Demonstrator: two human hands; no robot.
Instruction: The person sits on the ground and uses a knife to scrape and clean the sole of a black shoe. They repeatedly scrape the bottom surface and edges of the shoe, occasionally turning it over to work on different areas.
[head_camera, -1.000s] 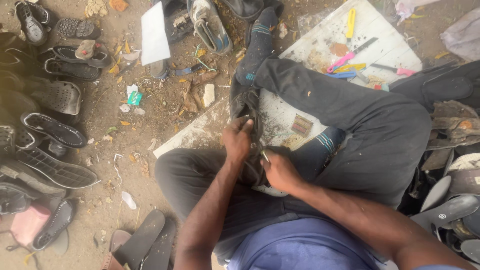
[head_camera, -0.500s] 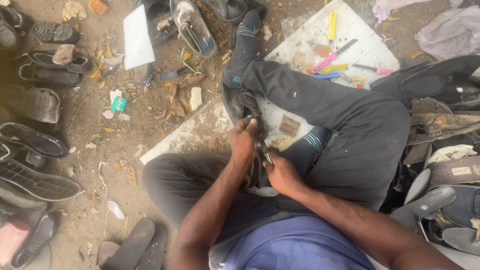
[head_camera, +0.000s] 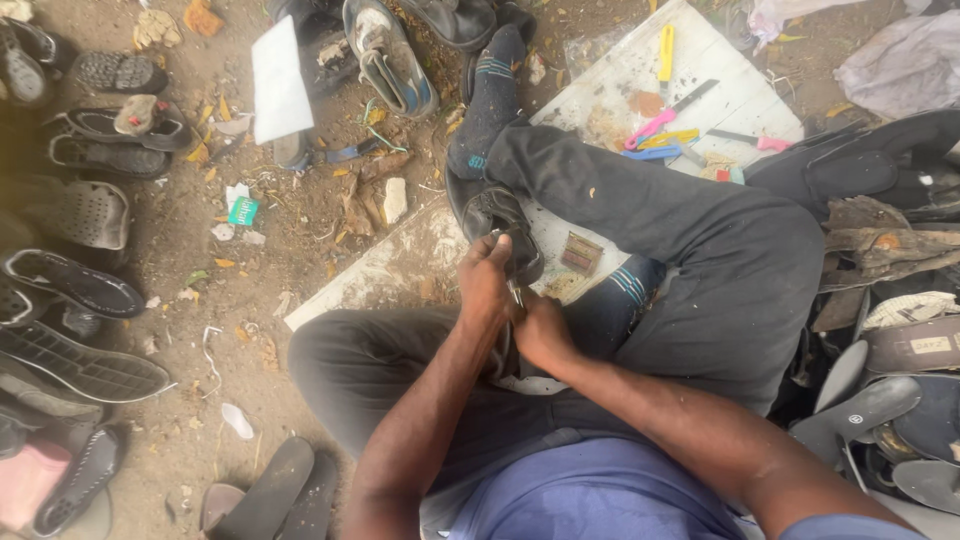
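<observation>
Black shoe (head_camera: 498, 218) rests on the person's lap, just at 12 o'clock of both hands, its toe toward the white board (head_camera: 740, 95). From where I stand, the risk looks to be a slip: a small metal tool (head_camera: 515, 296) is pinched between the hands, and a hard push could drive it into a thumb. Left hand (head_camera: 485, 285) has its fingers curled tight on the shoe's edge; right hand (head_camera: 540, 330) has its fingers closed together around the tool.

Small green-white packet (head_camera: 242, 211) on dirt
</observation>
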